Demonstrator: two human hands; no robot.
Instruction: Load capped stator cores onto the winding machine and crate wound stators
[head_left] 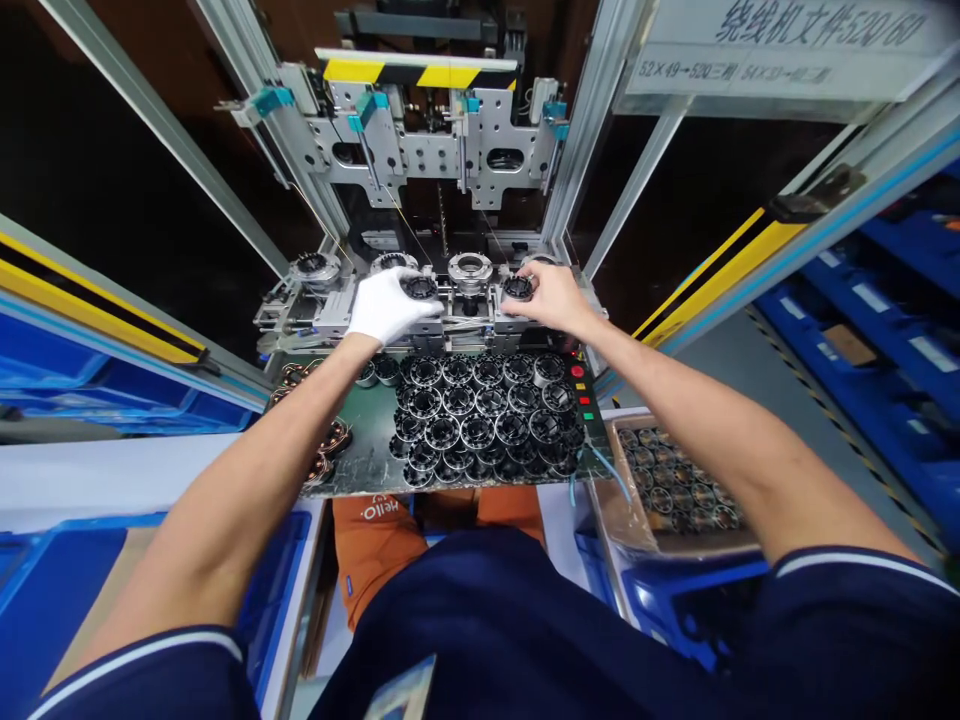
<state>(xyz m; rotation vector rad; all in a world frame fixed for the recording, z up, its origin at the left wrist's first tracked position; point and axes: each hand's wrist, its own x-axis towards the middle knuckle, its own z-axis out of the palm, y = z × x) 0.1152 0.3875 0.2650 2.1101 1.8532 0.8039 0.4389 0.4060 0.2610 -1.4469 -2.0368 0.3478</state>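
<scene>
My left hand (387, 304), in a white glove, grips a black ring-shaped core (420, 288) in front of the machine's fixtures. Bare, my right hand (551, 297) holds a second black core (517, 288) between thumb and fingers. Between the hands stands a silver round holder (470, 267); another holder (315, 267) is at the far left of the row. Stacked rows of black and silver cores (478, 432) cover much of the green work surface (365, 420) below. Copper-wound cores (319, 467) lie at its left side, partly hidden by my left arm.
Above the fixtures hangs a metal plate (431, 153) with wire guides and thin wires. Metal posts frame both sides. A box (675, 490) of cores stands at the lower right, and buttons (584, 401) line the surface's right edge.
</scene>
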